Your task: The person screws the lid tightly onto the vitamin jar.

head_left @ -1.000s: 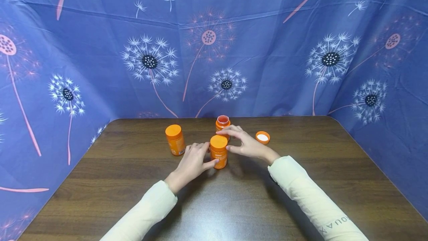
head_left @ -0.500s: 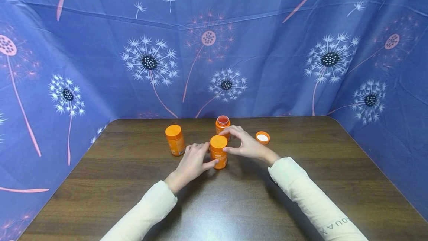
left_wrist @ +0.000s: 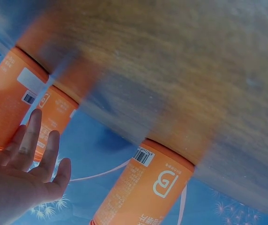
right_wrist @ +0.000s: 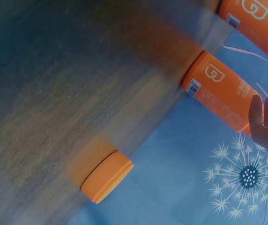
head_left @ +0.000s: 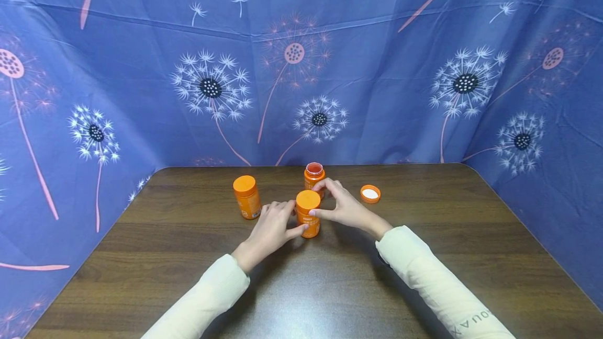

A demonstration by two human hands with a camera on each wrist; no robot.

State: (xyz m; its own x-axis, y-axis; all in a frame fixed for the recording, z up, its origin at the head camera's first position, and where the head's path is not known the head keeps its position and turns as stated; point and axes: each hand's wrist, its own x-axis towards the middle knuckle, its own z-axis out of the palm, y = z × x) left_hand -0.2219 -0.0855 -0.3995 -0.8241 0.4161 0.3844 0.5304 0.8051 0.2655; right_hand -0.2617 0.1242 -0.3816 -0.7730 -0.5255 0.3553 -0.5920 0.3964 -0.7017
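Observation:
An orange jar [head_left: 308, 227] with its orange lid [head_left: 308, 200] on stands upright at the middle of the table. My left hand [head_left: 270, 227] grips its body from the left, thumb in front; in the left wrist view the hand [left_wrist: 28, 164] is beside that jar [left_wrist: 7, 101]. My right hand [head_left: 347, 207] holds the lid's right side, thumb at the front and fingertips behind. Just behind stands an uncapped orange jar [head_left: 313, 169], partly hidden by the right hand, its mouth upward.
Another lidded orange jar [head_left: 247, 198] stands to the left of my left hand. A loose orange lid [head_left: 370, 193], white inside facing up, lies to the right on the brown wooden table [head_left: 301, 297]. A blue dandelion-print cloth [head_left: 377, 67] hangs behind.
My right thumb has shifted left across the front of the lid, while the fingertips behind it have shifted right. The left hand and the jars have stayed in place.

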